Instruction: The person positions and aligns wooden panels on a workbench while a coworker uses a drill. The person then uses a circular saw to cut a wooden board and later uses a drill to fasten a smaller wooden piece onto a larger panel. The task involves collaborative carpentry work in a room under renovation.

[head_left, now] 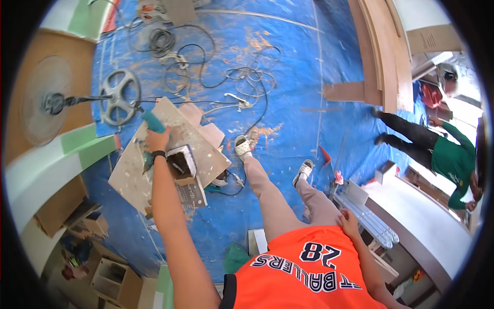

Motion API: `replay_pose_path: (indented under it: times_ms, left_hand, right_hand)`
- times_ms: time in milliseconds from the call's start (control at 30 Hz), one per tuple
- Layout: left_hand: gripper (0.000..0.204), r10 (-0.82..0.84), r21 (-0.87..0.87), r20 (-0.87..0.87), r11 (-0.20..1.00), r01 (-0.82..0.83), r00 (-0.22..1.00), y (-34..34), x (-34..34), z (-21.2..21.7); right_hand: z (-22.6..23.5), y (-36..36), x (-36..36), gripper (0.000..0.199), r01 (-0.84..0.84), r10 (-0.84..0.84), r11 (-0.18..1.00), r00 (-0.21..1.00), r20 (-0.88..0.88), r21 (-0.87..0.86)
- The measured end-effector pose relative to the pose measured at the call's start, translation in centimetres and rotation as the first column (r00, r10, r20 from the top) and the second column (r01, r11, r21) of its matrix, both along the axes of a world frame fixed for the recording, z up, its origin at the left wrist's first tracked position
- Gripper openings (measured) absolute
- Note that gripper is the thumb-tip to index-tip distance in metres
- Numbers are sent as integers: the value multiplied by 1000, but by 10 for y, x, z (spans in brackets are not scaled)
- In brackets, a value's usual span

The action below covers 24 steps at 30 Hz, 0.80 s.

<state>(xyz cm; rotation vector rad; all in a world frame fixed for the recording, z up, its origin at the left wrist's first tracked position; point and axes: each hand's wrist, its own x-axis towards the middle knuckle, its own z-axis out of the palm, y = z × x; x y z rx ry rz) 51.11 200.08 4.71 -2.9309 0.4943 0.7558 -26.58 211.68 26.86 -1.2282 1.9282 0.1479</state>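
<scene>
My left hand (157,140) is stretched out forward and closed around the handle of a teal power tool (152,121). The tool hangs over a dusty plywood board (206,154) lying on the blue tarp floor (288,62). A dark band sits on that wrist. Just right of the hand stands a small open box (183,158) on the board. My right hand (348,220) rests on my right thigh above an orange jersey, fingers loosely bent with nothing in them. My sandalled feet (243,147) stand on the tarp beside the board.
A standing fan (47,103) with a round base (119,97) is at the left. Tangled cables (242,77) cross the tarp. Wooden planks (383,51) lean at the upper right. A person in a green shirt (453,157) stands by a white table (432,226). Cardboard boxes (110,278) sit lower left.
</scene>
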Motion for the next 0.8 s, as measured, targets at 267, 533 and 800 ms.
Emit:
replay_pose_path:
  times_ms: [267,533,800]
  left_hand:
    - [137,-211,146,-16,966,211,977,4,10,-17]
    - [117,-480,-161,-70,871,465,875,42,43,-12]
    - [84,-569,-263,-6,794,547,823,49,46,-26]
  right_hand:
    - [11,-22,71,26,4,5,996,994,-111,88]
    - [-5,-19,84,28,17,-14,999,998,-62,50]
    - [4,-23,95,28,98,-94,994,992,-79,49]
